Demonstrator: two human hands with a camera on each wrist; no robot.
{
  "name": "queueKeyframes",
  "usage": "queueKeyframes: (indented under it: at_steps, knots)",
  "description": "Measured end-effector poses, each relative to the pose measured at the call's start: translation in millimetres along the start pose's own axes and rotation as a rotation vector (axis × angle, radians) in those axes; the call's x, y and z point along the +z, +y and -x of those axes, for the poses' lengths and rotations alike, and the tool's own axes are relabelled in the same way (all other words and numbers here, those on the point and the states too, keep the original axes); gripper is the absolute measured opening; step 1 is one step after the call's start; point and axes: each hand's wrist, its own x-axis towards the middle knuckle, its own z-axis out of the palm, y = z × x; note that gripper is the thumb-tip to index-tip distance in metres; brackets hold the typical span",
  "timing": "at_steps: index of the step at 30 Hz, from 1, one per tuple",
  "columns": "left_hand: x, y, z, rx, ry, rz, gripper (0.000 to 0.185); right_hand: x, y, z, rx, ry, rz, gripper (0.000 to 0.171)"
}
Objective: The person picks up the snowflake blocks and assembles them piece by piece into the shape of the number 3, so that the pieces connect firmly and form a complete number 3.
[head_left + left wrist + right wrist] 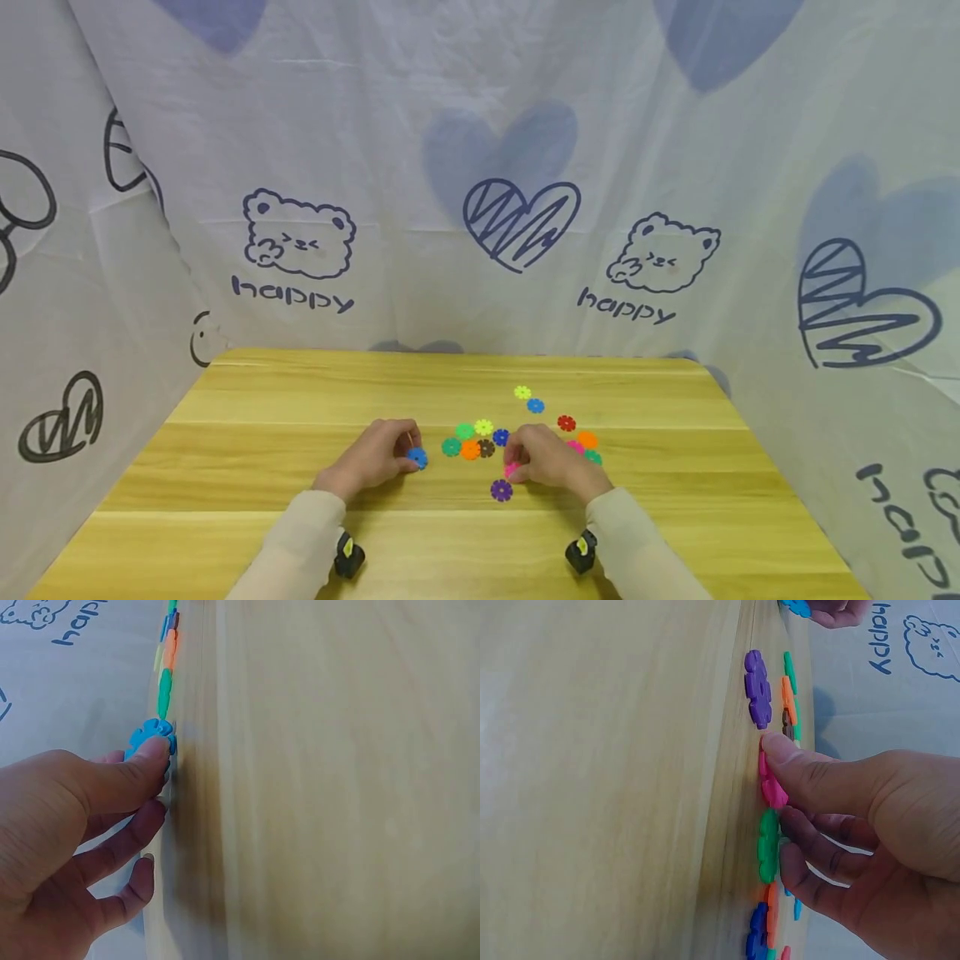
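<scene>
My left hand [378, 454] pinches a blue notched plastic interlocking disc [417, 457] between thumb and fingers; in the left wrist view the disc [142, 738] stands tilted at the thumb tip. Over the right-hand side of the scattered discs, my right hand [547, 457] grips a pink interlocking disc [772, 780], its thumb on the near face. Close by on the table lies a purple disc [501, 490]. In the right wrist view a green disc [768, 846] lies beside the pink one, under the curled fingers.
Several discs lie between the hands, among them a teal one [451, 447], an orange one [470, 450] and a dark blue one [500, 437]. Farther back are a yellow disc [522, 392] and a red disc [566, 423]. Printed cloth [405, 167] hangs around the wooden table [225, 475].
</scene>
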Motion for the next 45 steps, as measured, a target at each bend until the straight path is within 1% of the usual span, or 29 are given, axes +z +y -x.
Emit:
queueKeyframes:
  at_steps: [4, 9, 13, 16, 20, 27, 36, 42, 45]
  knots:
    - [-1.9, 0.2, 2.2, -0.006, 0.002, 0.009, 0.016, 1.5, 1.3, -2.0, -0.017, 0.001, -0.018, 0.013]
    - [-5.9, 3.3, 2.0, -0.005, 0.004, 0.023, 0.013, 1.9, 4.7, -3.5, -0.040, 0.033, -0.042, 0.013]
    - [-7.0, 6.4, 2.0, -0.005, -0.001, 0.025, 0.012, 0.8, 5.2, -1.3, -0.032, 0.040, -0.042, 0.011]
    - [-6.6, 7.6, 3.4, -0.015, 0.002, 0.027, 0.011, 0.4, 4.1, 0.2, -0.025, 0.028, -0.059, 0.008]
    - [-7.2, 8.3, 4.7, -0.027, 0.014, 0.034, 0.011, -0.5, 2.4, -0.2, -0.025, 0.037, -0.093, 0.004]
    - [-6.3, 9.4, 3.3, -0.016, 0.013, 0.063, 0.010, -1.9, 0.3, 0.1, 0.023, 0.076, -0.159, 0.005]
    - [-4.1, 11.9, 0.6, -0.006, 0.024, 0.087, 0.012, -4.2, -3.3, -1.8, 0.071, 0.140, -0.164, 0.010]
    - [-4.6, 15.2, 1.1, 0.015, 0.036, 0.104, 0.011, -6.8, -9.6, -3.1, 0.111, 0.134, -0.247, 0.016]
    - [-4.4, 16.5, 1.6, 0.025, 0.043, 0.112, 0.011, -7.5, -12.8, -3.8, 0.113, 0.132, -0.264, 0.017]
